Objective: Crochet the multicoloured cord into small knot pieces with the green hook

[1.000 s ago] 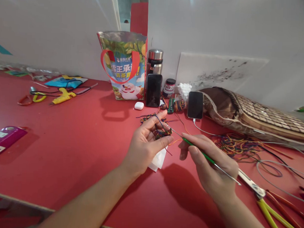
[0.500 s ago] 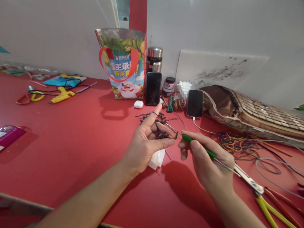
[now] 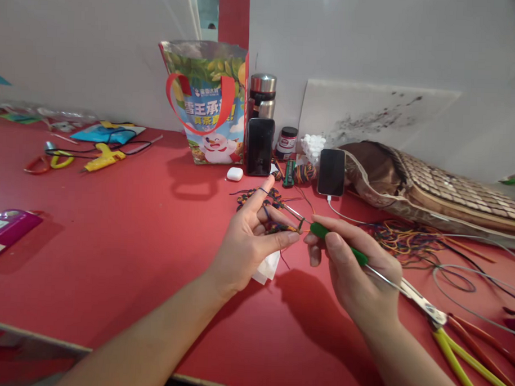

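My left hand (image 3: 254,232) pinches a small multicoloured crocheted piece (image 3: 285,229) between thumb and fingers. Dark yarn loops around its raised index finger. My right hand (image 3: 352,258) grips a crochet hook (image 3: 319,230) by its green handle, pen-like. The hook's metal shaft points left toward my left fingers, with a loop of dark yarn on it by the thumb tip. Behind my left hand lies a bunch of multicoloured crocheted work (image 3: 274,196), partly hidden by the fingers. A white paper piece (image 3: 268,267) lies beneath the hand.
Scissors (image 3: 431,311) with yellow and red handles lie at right, beside loose yarn (image 3: 399,243) and a cable. At the back stand a printed bag (image 3: 216,113), two phones (image 3: 259,148), a metal flask (image 3: 263,94) and a small jar (image 3: 287,142). A yellow glue gun (image 3: 102,158) lies left.
My right hand and the hook have shifted slightly right and down, drawing the hook a little away from the left fingers. The left hand has stayed almost in place.
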`<move>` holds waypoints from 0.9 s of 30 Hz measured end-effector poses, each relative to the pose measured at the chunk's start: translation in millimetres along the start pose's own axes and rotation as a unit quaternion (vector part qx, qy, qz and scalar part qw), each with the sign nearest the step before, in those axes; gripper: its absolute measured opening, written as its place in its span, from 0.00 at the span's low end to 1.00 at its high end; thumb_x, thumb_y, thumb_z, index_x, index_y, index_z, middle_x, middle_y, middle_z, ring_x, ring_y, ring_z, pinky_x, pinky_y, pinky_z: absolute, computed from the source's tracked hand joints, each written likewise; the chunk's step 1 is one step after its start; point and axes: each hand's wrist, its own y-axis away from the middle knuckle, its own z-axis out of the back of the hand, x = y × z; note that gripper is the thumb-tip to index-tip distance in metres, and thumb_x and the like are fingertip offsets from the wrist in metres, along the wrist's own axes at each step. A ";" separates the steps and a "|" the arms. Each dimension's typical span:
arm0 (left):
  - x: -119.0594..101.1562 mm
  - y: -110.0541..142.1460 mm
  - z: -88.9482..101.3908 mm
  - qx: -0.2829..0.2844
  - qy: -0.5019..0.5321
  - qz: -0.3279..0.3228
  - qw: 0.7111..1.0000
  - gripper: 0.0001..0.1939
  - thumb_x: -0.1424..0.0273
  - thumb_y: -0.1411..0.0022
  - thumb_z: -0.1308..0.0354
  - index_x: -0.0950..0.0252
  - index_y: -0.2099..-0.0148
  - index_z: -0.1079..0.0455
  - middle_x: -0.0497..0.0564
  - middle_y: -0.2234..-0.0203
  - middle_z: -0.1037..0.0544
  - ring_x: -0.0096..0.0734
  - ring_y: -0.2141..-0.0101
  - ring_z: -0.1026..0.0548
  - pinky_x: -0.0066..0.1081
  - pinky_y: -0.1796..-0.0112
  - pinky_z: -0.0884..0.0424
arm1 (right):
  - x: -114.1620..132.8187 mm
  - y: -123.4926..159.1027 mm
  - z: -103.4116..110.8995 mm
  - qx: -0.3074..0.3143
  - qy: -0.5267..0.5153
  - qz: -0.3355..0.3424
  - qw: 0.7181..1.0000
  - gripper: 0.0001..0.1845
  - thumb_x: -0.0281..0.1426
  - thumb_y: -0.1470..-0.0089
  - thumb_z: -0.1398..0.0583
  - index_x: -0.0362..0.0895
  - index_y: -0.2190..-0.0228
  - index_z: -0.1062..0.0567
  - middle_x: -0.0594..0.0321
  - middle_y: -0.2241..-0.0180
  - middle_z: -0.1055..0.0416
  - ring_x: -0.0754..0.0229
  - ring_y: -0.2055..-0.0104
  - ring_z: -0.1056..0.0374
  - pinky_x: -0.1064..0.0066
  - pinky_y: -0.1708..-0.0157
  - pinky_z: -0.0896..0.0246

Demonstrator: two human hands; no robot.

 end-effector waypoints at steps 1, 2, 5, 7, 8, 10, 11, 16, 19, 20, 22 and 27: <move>0.4 0.3 -0.2 -0.005 0.009 -0.004 1.000 0.53 0.75 0.45 0.25 0.57 0.23 0.44 0.44 0.69 0.20 0.26 0.64 0.23 0.28 0.56 0.29 | 0.4 0.6 -1.1 -0.004 0.022 0.012 1.000 0.13 0.31 0.31 0.37 0.50 0.49 0.16 0.59 0.65 0.18 0.60 0.71 0.25 0.65 0.71 0.25; 0.7 0.6 -0.3 -0.007 0.020 -0.008 1.000 0.51 0.74 0.44 0.25 0.56 0.23 0.43 0.43 0.69 0.20 0.25 0.65 0.23 0.28 0.57 0.29 | 1.1 1.0 -2.2 -0.005 0.042 0.023 0.999 0.13 0.30 0.31 0.37 0.50 0.49 0.16 0.60 0.65 0.19 0.60 0.71 0.25 0.65 0.70 0.25; 0.8 1.2 0.0 -0.002 0.038 -0.013 0.999 0.49 0.74 0.42 0.26 0.55 0.23 0.42 0.42 0.70 0.21 0.24 0.67 0.25 0.28 0.61 0.30 | 3.1 1.3 -4.4 -0.007 0.069 0.038 0.997 0.15 0.28 0.31 0.39 0.52 0.48 0.17 0.61 0.65 0.19 0.61 0.71 0.26 0.65 0.70 0.25; 0.5 1.0 0.5 0.002 0.034 -0.011 0.999 0.50 0.74 0.43 0.26 0.56 0.23 0.43 0.42 0.71 0.22 0.24 0.67 0.25 0.28 0.60 0.30 | 3.3 1.0 -3.8 0.002 0.049 0.047 0.998 0.17 0.27 0.31 0.39 0.54 0.46 0.17 0.62 0.64 0.20 0.61 0.70 0.27 0.66 0.69 0.26; 0.4 0.7 0.9 0.005 0.031 -0.008 0.999 0.51 0.74 0.43 0.26 0.56 0.22 0.44 0.42 0.71 0.22 0.25 0.67 0.24 0.28 0.58 0.29 | 3.2 0.7 -2.6 0.013 0.031 0.047 0.998 0.17 0.27 0.30 0.39 0.55 0.46 0.17 0.62 0.64 0.20 0.61 0.69 0.26 0.66 0.69 0.26; -0.2 0.4 1.3 0.013 0.028 -0.001 1.000 0.53 0.75 0.44 0.25 0.57 0.22 0.45 0.43 0.71 0.22 0.27 0.65 0.23 0.30 0.56 0.29 | 3.2 -0.3 0.9 0.042 0.004 0.040 0.998 0.17 0.27 0.30 0.40 0.55 0.46 0.17 0.61 0.64 0.20 0.61 0.68 0.26 0.66 0.70 0.28; -0.6 0.4 1.2 0.016 0.027 0.003 1.000 0.53 0.75 0.45 0.25 0.56 0.22 0.45 0.43 0.71 0.22 0.28 0.65 0.22 0.31 0.56 0.28 | 3.7 -1.1 2.9 0.054 0.005 0.033 0.998 0.17 0.27 0.30 0.40 0.55 0.47 0.16 0.61 0.64 0.20 0.60 0.68 0.26 0.67 0.70 0.28; -2.8 2.5 -1.7 0.012 -0.023 -0.008 1.000 0.54 0.74 0.44 0.25 0.56 0.21 0.46 0.42 0.72 0.22 0.27 0.67 0.24 0.30 0.58 0.30 | 9.9 -4.9 7.1 0.055 0.137 0.057 0.987 0.18 0.24 0.32 0.39 0.54 0.48 0.16 0.65 0.66 0.20 0.63 0.70 0.26 0.68 0.68 0.29; -3.0 3.1 -2.6 0.009 -0.023 -0.014 1.000 0.52 0.74 0.44 0.25 0.56 0.22 0.45 0.41 0.72 0.23 0.26 0.68 0.25 0.30 0.58 0.30 | 9.7 -3.1 3.2 0.047 0.181 0.094 0.978 0.20 0.23 0.33 0.38 0.53 0.45 0.18 0.63 0.64 0.20 0.63 0.68 0.25 0.67 0.66 0.28; -2.7 3.0 -2.3 0.009 -0.015 -0.014 1.000 0.52 0.74 0.44 0.26 0.56 0.22 0.44 0.42 0.72 0.23 0.26 0.68 0.25 0.30 0.58 0.30 | 8.3 -1.7 1.4 0.040 0.177 0.096 0.979 0.20 0.23 0.33 0.38 0.53 0.44 0.19 0.62 0.63 0.20 0.63 0.67 0.25 0.67 0.65 0.28; -2.1 2.3 -1.1 0.011 0.006 -0.008 1.000 0.50 0.75 0.43 0.27 0.57 0.23 0.42 0.42 0.71 0.23 0.27 0.67 0.24 0.30 0.58 0.30 | 4.2 0.5 -2.1 0.016 0.130 0.077 0.988 0.20 0.25 0.32 0.38 0.54 0.44 0.19 0.62 0.62 0.21 0.63 0.67 0.26 0.66 0.64 0.27; -2.3 0.7 2.4 0.024 0.056 0.012 0.998 0.46 0.77 0.45 0.27 0.59 0.27 0.35 0.43 0.71 0.23 0.29 0.65 0.21 0.32 0.56 0.28 | -4.5 -5.9 -3.7 -0.022 -0.119 -0.072 0.990 0.11 0.41 0.35 0.34 0.54 0.54 0.14 0.61 0.67 0.19 0.62 0.73 0.27 0.66 0.70 0.28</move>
